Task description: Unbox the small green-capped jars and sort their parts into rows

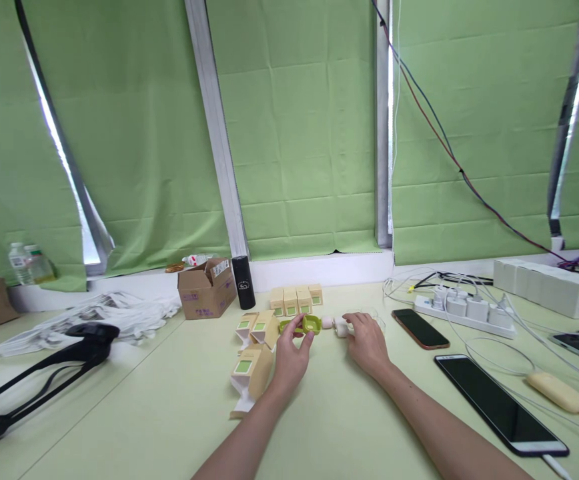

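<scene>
My left hand [290,357] pinches a small green open plastic case [312,325] between thumb and fingers. A further green part shows behind those fingers. To its right, my right hand [368,345] has its fingertips and thumb curled at a small white piece [340,327], whose exact kind I cannot make out. A smaller pale piece [326,323] lies between this and the green case. Left of my left hand stand several small tan cartons with green squares, among them an opened carton [253,373] with its white flap hanging out. More tan cartons [290,301] stand in a group behind.
A cardboard box [207,291] and a black cylinder [243,283] stand at the back. On the right lie a phone [420,328], a larger phone [499,403], a power strip [464,315] and loose cables. A black strap-like frame [44,380] lies left, before white bundles [94,320].
</scene>
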`<action>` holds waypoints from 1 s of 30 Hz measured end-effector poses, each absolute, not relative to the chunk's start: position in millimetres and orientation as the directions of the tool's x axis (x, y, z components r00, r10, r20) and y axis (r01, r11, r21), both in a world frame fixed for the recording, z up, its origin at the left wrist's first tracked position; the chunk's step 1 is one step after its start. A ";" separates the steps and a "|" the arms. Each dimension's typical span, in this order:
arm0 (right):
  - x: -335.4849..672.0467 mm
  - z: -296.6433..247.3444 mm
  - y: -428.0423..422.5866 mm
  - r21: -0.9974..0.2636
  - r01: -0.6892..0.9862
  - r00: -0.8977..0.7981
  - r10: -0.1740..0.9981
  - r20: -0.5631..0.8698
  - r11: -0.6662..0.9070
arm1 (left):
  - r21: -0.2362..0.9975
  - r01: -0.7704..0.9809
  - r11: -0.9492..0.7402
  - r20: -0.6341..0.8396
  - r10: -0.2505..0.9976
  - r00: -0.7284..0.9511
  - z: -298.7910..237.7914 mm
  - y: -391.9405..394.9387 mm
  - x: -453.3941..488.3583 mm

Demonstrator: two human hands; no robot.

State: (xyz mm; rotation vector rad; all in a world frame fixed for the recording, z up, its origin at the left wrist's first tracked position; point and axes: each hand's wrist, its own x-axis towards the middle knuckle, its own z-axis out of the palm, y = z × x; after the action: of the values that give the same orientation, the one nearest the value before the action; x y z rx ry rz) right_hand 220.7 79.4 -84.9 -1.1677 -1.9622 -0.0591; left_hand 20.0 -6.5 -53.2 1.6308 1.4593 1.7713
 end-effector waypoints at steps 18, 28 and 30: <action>188.4 -65.8 32.9 -0.734 0.133 -0.242 0.740 0.627 0.666 | 0.820 0.249 -0.516 0.564 0.801 -0.198 -42.1 -15.8 28.4; 186.4 -57.7 33.1 -0.813 -0.157 -0.275 0.766 0.581 0.561 | 0.825 0.216 -0.523 0.554 0.824 -0.119 -41.6 -17.9 30.3; 186.3 -58.1 34.6 -0.820 -0.185 -0.277 0.772 0.572 0.541 | 0.824 0.215 -0.524 0.553 0.827 -0.103 -41.4 -19.0 30.6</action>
State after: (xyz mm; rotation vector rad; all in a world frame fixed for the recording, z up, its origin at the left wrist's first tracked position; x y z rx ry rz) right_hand 186.3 34.6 -58.1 -0.5122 -1.5919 1.0060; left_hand 30.6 -19.0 -41.4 1.6924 1.1419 1.6695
